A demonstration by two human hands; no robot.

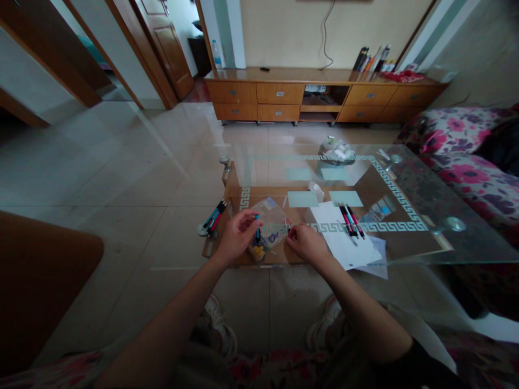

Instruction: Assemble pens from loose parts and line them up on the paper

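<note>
My left hand (pixel 237 235) pinches a blue pen part (pixel 257 231) upright between thumb and fingers above the glass table. To its right, my right hand (pixel 307 243) is closed with the fingertips together; what they hold is too small to make out. A thin white piece stands close by those fingertips. Between and beyond the hands lies a clear plastic bag (pixel 270 208) with print on it. A small yellow item (pixel 258 253) shows below my left hand. Several pens (pixel 214 218) in blue, red and black lie left of that hand, and more pens (pixel 351 220) lie at the right.
White paper sheets (pixel 338 251) are spread at the right of the glass table (pixel 405 202). A basket with crumpled white matter (pixel 336 150) stands at its far side. Beyond is a low wooden cabinet (pixel 279 94); a flowered sofa (pixel 458 129) is at the right.
</note>
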